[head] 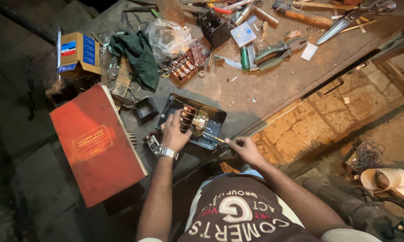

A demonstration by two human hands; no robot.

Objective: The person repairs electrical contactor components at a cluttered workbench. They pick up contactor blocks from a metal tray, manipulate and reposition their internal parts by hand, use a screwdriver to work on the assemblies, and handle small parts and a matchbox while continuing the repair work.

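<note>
Fingers of the right hand [246, 148] pinch a thin screwdriver [214, 138], its tip reaching into the switch box [213, 120] just ahead. Beside it, the left hand [175, 132] presses down on the box's fittings. That metal tray looks stiff and light, likely to slide; best steadied by its rim. Beyond lie pliers [278, 50] and scissors [349, 19].

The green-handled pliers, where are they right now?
In the head view, the green-handled pliers lie untouched toward the far right of the workbench, between a green-handled screwdriver and a small white card, below the big scissors.
</note>
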